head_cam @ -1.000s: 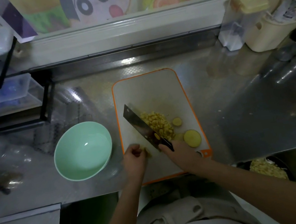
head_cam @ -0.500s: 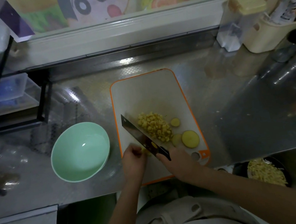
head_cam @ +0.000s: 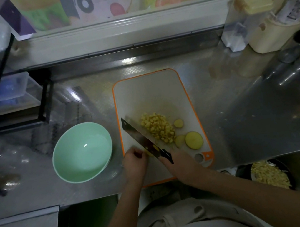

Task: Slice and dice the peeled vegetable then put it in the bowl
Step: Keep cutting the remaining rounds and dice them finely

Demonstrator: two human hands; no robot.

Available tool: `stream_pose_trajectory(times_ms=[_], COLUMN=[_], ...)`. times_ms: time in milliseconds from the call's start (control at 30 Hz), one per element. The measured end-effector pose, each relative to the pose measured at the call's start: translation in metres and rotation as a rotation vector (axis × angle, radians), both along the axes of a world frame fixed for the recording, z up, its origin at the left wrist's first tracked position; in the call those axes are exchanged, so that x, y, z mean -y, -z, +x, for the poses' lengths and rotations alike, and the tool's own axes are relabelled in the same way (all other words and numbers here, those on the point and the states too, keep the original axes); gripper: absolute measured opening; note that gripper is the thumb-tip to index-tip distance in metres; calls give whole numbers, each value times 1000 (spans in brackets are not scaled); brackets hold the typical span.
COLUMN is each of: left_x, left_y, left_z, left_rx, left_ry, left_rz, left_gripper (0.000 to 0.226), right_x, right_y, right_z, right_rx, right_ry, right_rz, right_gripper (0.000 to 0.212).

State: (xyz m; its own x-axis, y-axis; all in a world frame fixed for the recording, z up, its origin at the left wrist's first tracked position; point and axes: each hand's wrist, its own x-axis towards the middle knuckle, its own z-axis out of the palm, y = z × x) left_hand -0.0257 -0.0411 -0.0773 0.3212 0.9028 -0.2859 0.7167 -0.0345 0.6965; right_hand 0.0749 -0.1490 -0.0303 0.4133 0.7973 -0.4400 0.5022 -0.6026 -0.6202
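At the near edge of the cutting board (head_cam: 148,94), your left hand (head_cam: 135,161) curls its fingers (head_cam: 138,153) onto the small vegetable piece (head_cam: 148,153), steadying it against the knife (head_cam: 138,134) your right hand (head_cam: 179,166) grips.

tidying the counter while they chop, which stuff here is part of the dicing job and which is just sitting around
In use: knife, gripped by right hand; vegetable piece held by left hand; diced pile; round slices; cutting board; green bowl.
Lying about: yellow-lidded container; cream tub; rack of plastic boxes; dark dish of diced bits.
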Motion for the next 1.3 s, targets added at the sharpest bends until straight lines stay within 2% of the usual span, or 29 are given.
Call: stream_pose_trajectory(times_ms=[100,233,633,833,1000,1133,1300], left_x=[0,-2,-4,-5,-7,-7,-6], left_y=[1,1,-4,-8,-8,-9,-11], left_z=[0,0,1,1,3,4,3], left_rx=[-1,-24,-60,-49,-97,-102,-111], left_ry=[7,14,40,49,58,60,58], left_rz=[-9,-20,-44,-74,-91,-87,-93], left_gripper=[14,6,6,22,6,7,6], right_x=[1,-1,2,-1,-3,-6,-12], right_y=[-2,5,11,13,10,11,19], right_z=[-1,-2,-7,-7,-7,-11,-18], right_rx=[-61,69,50,27,88,118,44], right_ry=[-13,-4,24,-13,-20,-13,7], right_rz=[-40,-69,-12,-63,-90,-111,-88], right_gripper=[40,41,30,31,30,33,39])
